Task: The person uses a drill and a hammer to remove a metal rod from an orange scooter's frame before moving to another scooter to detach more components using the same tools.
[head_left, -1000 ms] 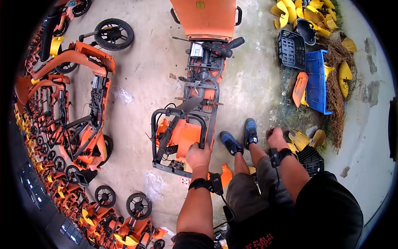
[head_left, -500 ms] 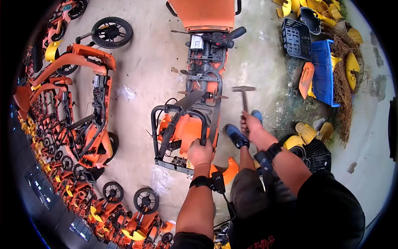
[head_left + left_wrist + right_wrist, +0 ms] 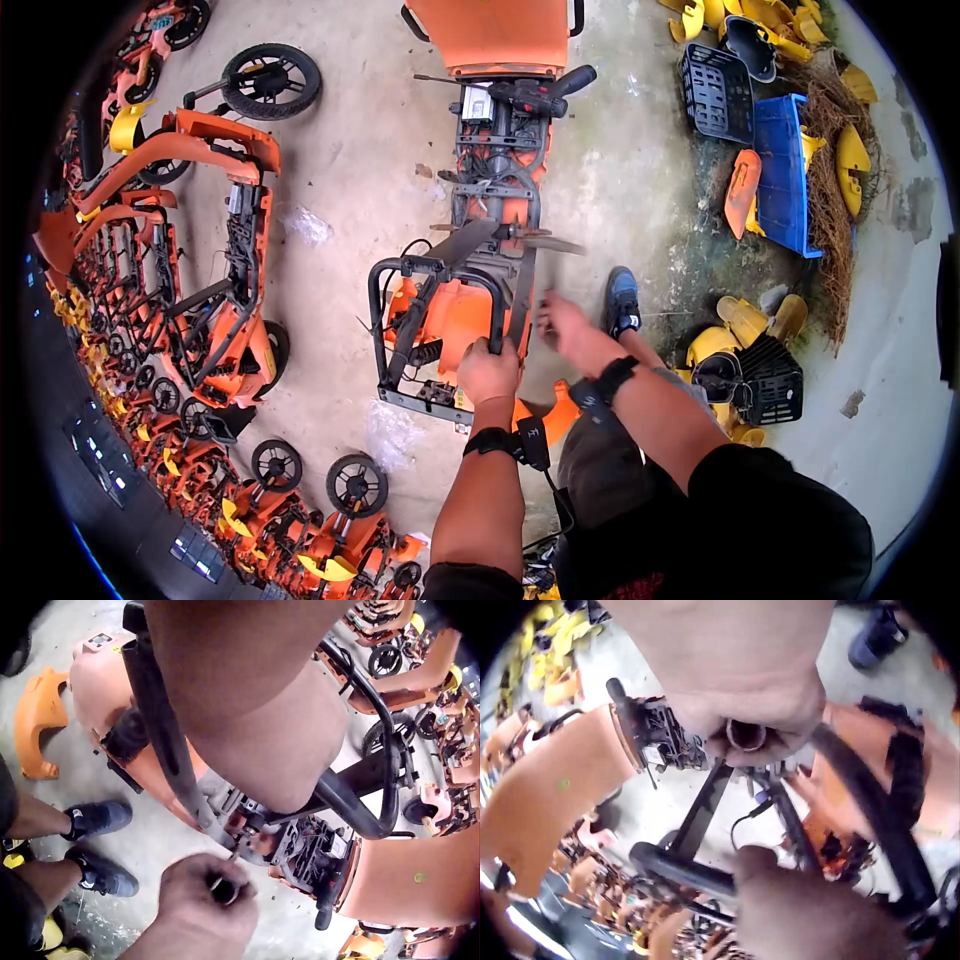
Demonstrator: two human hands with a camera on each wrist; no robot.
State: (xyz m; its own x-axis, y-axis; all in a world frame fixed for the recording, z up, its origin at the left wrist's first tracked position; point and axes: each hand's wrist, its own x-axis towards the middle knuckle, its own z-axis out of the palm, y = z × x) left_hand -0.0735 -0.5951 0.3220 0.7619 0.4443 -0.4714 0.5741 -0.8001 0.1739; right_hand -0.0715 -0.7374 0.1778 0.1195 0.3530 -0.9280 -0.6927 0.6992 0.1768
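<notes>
My left hand point(image 3: 490, 372) grips the black tubular rear frame point(image 3: 498, 318) of a stripped orange scooter point(image 3: 455, 320). In the left wrist view the same hand point(image 3: 277, 750) fills the upper middle. My right hand point(image 3: 565, 325) is curled round the handle of a hammer beside the scooter's right side. The blurred hammer head point(image 3: 556, 244) overlaps the scooter's middle, close to a bar crossing the chassis. From the right wrist, the hollow round end of the hammer's handle point(image 3: 748, 736) shows in the fist point(image 3: 757, 697); the rest of the handle is mostly hidden.
A power drill point(image 3: 540, 95) lies on the front of the chassis. Rows of orange scooters point(image 3: 225, 300) stand to the left. At right are a blue crate point(image 3: 785, 175), a black basket point(image 3: 715, 92) and yellow panels point(image 3: 745, 320). A loose orange part point(image 3: 560, 405) lies by my feet.
My right hand has swung from the far right in to the scooter, bringing the hammer head to the chassis. My left hand keeps its grip on the frame. The view has shifted slightly.
</notes>
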